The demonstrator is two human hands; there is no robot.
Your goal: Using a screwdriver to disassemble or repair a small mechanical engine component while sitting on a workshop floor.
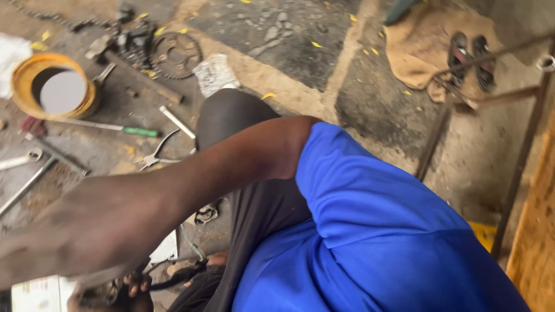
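One small dark, greasy metal part (101, 294) sits at the bottom left of the frame, largely hidden, and we cannot tell what kind of piece it is. Our hand (130, 289) closes around it there, fingers (139, 284) curled over its right edge and touching it; only the fingertips show, so we cannot say which hand this is or how firmly it grips. A thin dark cable or rod (179, 274) runs rightward from those fingers. Above them, one bare forearm (133, 214), blurred, crosses the picture from the left edge up to the blue short sleeve (370, 196) at centre; its hand lies outside the frame. Dark trousers (248, 196) cover the knee just behind the arm.

Farther out, on the stained concrete floor (300, 52) at upper left, we see a round yellow tin (55, 86), a toothed steel sprocket (175, 55), a green-handled screwdriver (110, 127), steel pliers (156, 153) and a long steel spanner (26, 185). A pair of dark sandals (471, 58) rests on brown sacking (416, 52) at upper right.
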